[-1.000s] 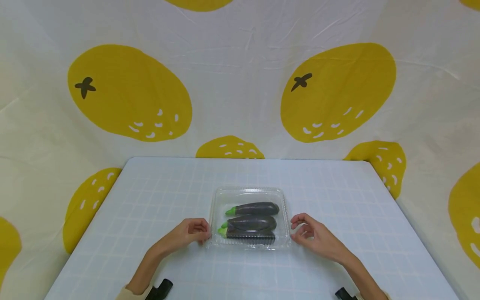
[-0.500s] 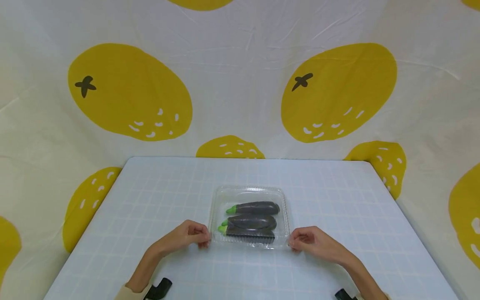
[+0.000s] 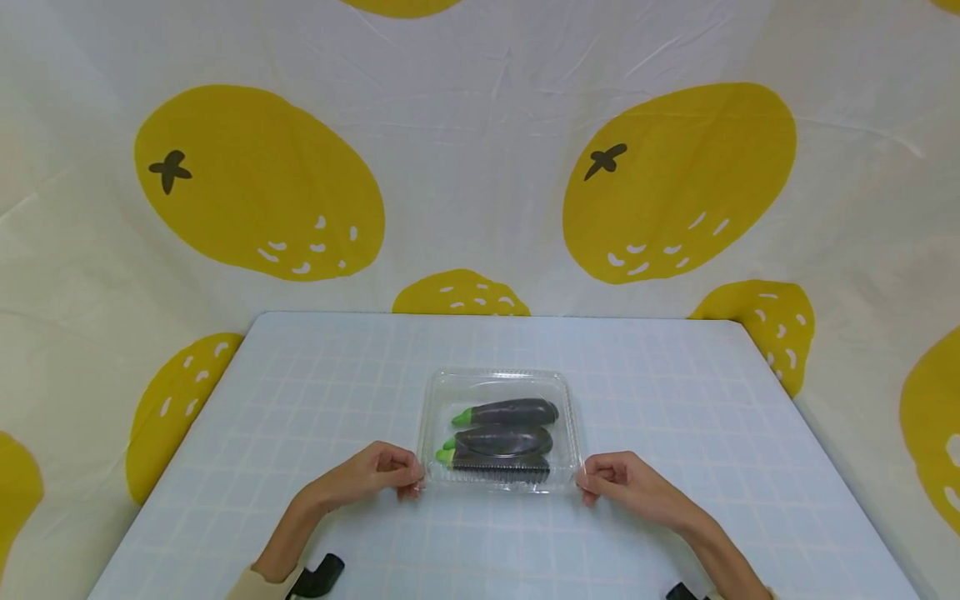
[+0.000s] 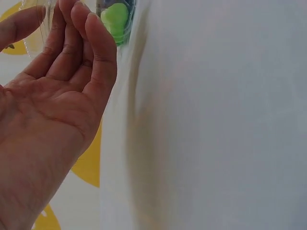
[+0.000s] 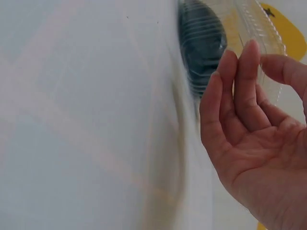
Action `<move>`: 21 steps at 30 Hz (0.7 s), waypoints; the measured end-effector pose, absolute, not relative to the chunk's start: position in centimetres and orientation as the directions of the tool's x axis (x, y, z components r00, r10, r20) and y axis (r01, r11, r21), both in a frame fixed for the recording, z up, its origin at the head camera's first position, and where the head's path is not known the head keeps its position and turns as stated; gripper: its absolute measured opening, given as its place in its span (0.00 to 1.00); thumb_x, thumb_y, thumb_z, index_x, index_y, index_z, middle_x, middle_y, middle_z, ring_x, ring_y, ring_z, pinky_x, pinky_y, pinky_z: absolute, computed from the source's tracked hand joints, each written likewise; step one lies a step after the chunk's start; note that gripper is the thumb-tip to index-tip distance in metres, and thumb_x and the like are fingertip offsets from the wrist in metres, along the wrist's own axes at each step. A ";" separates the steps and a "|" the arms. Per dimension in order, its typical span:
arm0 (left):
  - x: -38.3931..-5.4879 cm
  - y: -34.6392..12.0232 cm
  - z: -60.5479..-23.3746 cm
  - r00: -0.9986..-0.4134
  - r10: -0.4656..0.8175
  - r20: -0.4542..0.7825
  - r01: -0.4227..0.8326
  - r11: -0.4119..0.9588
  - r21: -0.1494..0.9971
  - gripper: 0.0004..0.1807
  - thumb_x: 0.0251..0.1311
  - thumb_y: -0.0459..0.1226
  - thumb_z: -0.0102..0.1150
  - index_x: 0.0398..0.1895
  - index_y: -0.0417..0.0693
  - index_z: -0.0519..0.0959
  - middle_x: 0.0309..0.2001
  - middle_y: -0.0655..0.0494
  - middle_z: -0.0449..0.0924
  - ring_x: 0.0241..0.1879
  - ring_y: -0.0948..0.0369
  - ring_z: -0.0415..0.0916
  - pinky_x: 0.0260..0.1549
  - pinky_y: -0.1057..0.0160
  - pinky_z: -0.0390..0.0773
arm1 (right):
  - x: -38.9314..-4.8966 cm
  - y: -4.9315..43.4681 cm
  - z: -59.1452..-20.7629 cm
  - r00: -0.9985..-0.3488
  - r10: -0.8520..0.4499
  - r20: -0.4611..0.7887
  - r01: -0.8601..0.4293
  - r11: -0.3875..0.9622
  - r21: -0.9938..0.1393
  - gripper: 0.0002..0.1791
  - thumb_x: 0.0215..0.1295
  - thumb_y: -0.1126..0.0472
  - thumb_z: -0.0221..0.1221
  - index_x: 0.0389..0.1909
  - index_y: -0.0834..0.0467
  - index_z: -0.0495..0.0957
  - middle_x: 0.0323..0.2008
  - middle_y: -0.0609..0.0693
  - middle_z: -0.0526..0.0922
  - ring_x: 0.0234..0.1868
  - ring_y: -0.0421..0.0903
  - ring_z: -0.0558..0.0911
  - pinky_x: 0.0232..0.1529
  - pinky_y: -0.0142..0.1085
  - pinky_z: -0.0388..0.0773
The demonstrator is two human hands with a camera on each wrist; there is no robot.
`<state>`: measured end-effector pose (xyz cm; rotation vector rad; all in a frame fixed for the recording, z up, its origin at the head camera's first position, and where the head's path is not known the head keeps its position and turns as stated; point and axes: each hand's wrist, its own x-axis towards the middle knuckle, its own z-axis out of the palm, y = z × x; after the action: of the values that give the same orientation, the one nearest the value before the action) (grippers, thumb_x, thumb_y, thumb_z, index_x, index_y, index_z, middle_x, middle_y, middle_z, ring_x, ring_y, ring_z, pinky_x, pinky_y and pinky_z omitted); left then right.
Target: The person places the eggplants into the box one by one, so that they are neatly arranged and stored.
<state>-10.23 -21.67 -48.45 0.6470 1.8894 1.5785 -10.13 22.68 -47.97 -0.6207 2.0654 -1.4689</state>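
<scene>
A clear plastic clamshell container [image 3: 495,385] lies on the table with three dark eggplants [image 3: 513,412] inside, their green stem ends pointing left. My left hand [image 3: 378,471] pinches the container's near left corner between thumb and fingers. At the near right corner, my right hand [image 3: 630,483] pinches the rim in the same way. From the left wrist, a bright green eggplant stem [image 4: 115,19] shows through the plastic beside my fingers. The right wrist view has the rounded dark end of an eggplant [image 5: 201,43] behind the ridged wall, with clear rim between thumb and forefinger.
The white table [image 3: 337,367] has a faint grid pattern. Behind it hangs a pale cloth [image 3: 472,167] printed with large yellow fruit shapes. Black wrist mounts [image 3: 318,577] sit near both cuffs at the bottom of the head view.
My right hand has come down and left onto the near right corner, and its fingers have closed on the rim. The container's near edge sits slightly higher in view. My left hand barely moved.
</scene>
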 end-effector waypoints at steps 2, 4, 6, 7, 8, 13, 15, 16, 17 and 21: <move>-10.2 -21.7 -48.4 -0.705 0.698 -0.124 -0.004 0.172 0.985 0.17 0.77 0.37 0.53 0.40 0.27 0.81 0.35 0.43 0.85 0.34 0.61 0.79 0.38 0.64 0.81 | -10.1 22.7 -47.9 -0.757 -0.636 -0.147 -0.068 0.301 -0.951 0.16 0.79 0.57 0.56 0.37 0.67 0.81 0.30 0.62 0.85 0.36 0.52 0.83 0.47 0.30 0.73; -10.1 -21.7 -48.4 -0.702 0.702 -0.120 -0.002 0.167 0.986 0.17 0.77 0.37 0.53 0.40 0.26 0.81 0.35 0.44 0.84 0.35 0.61 0.80 0.37 0.64 0.81 | -10.1 22.6 -47.9 -0.755 -0.642 -0.133 -0.080 0.291 -0.953 0.15 0.79 0.58 0.56 0.37 0.67 0.80 0.30 0.61 0.85 0.35 0.51 0.83 0.47 0.30 0.73; -10.1 -21.6 -48.3 -0.699 0.706 -0.115 0.004 0.164 0.986 0.18 0.77 0.37 0.52 0.39 0.26 0.80 0.35 0.44 0.84 0.35 0.61 0.80 0.37 0.64 0.82 | -10.1 22.6 -47.9 -0.752 -0.648 -0.118 -0.091 0.281 -0.956 0.14 0.79 0.59 0.56 0.36 0.66 0.80 0.29 0.59 0.85 0.35 0.49 0.83 0.46 0.30 0.73; -10.1 -21.6 -48.3 -0.697 0.709 -0.110 0.009 0.162 0.987 0.18 0.78 0.37 0.52 0.39 0.25 0.80 0.34 0.44 0.84 0.35 0.61 0.80 0.36 0.64 0.82 | -10.0 22.6 -47.9 -0.751 -0.650 -0.114 -0.095 0.277 -0.956 0.14 0.79 0.59 0.56 0.36 0.65 0.80 0.29 0.58 0.85 0.35 0.48 0.83 0.47 0.30 0.73; -10.0 -21.5 -48.2 -0.696 0.710 -0.106 0.014 0.161 0.987 0.18 0.78 0.37 0.52 0.39 0.25 0.80 0.34 0.43 0.83 0.35 0.61 0.79 0.36 0.65 0.82 | -10.0 22.6 -47.9 -0.750 -0.652 -0.111 -0.097 0.274 -0.957 0.13 0.79 0.59 0.56 0.36 0.64 0.81 0.29 0.57 0.85 0.34 0.46 0.83 0.47 0.30 0.73; -9.9 -21.4 -48.1 -0.693 0.714 -0.096 0.021 0.152 0.988 0.17 0.78 0.36 0.51 0.37 0.26 0.78 0.33 0.42 0.80 0.34 0.60 0.77 0.36 0.65 0.81 | -10.1 22.6 -47.7 -0.750 -0.655 -0.095 -0.124 0.280 -0.952 0.12 0.79 0.60 0.56 0.36 0.63 0.81 0.29 0.55 0.87 0.34 0.44 0.81 0.44 0.31 0.73; -9.8 -21.4 -48.0 -0.694 0.713 -0.099 0.016 0.152 0.988 0.17 0.78 0.36 0.51 0.37 0.27 0.78 0.33 0.44 0.79 0.34 0.60 0.75 0.36 0.66 0.80 | -10.1 22.6 -47.5 -0.752 -0.653 -0.091 -0.137 0.290 -0.947 0.13 0.79 0.60 0.56 0.36 0.65 0.81 0.28 0.54 0.87 0.34 0.46 0.80 0.41 0.32 0.72; -9.8 -21.4 -47.9 -0.694 0.713 -0.101 0.013 0.152 0.988 0.16 0.78 0.36 0.52 0.37 0.28 0.78 0.33 0.46 0.79 0.34 0.60 0.75 0.36 0.66 0.80 | -10.1 22.6 -47.4 -0.754 -0.651 -0.092 -0.140 0.297 -0.945 0.13 0.78 0.60 0.56 0.36 0.65 0.82 0.28 0.54 0.87 0.34 0.47 0.80 0.40 0.32 0.71; -9.8 -21.4 -47.9 -0.693 0.713 -0.104 0.008 0.152 0.988 0.16 0.78 0.36 0.52 0.36 0.28 0.78 0.33 0.48 0.78 0.34 0.60 0.75 0.36 0.66 0.80 | -10.1 22.6 -47.4 -0.755 -0.649 -0.095 -0.141 0.302 -0.943 0.14 0.78 0.60 0.56 0.36 0.66 0.82 0.28 0.53 0.87 0.34 0.48 0.79 0.39 0.32 0.70; -9.8 -21.5 -47.9 -0.692 0.713 -0.112 0.002 0.157 0.988 0.16 0.78 0.35 0.52 0.38 0.26 0.78 0.33 0.51 0.79 0.34 0.60 0.75 0.36 0.66 0.80 | -10.2 22.6 -47.2 -0.751 -0.650 -0.117 -0.123 0.312 -0.942 0.14 0.78 0.60 0.56 0.37 0.66 0.82 0.29 0.53 0.88 0.35 0.47 0.79 0.38 0.33 0.69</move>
<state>-9.83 -21.49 -47.87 0.6789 1.8599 1.5858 -10.21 22.63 -47.21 -0.6830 2.1004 -1.4456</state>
